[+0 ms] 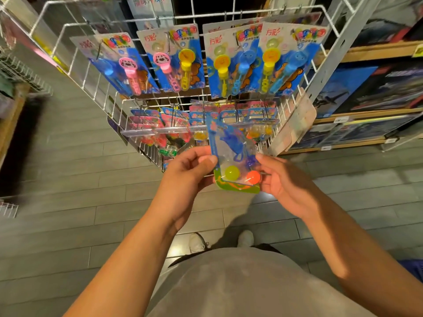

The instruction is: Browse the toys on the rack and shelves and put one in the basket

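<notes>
- Left hand (190, 170): pinches the left edge of the toy pack (233, 156), thumb on the front face. Keep this pinch on the card edge, not on the clear blister, so the contents stay readable.
- Toy pack: held upright between both hands, in front of the lower row of the wire rack (146, 19), clear of its hooks. It contains one blue toy, one yellow ball (232, 173) and one orange ball (253, 177).
- Right hand (281, 179): fingers curl around the right edge of the same pack. Judged step: inspection before choosing. Tilt the pack slightly to reduce glare; release one hand only when the other holds firmly.
- Rack, upper row: four bubble wand cards (183, 58) face forward, two wands on each; further cards hang behind.
- Basket: not in view.
- Shelves (377, 51) with boxes stand right.
</notes>
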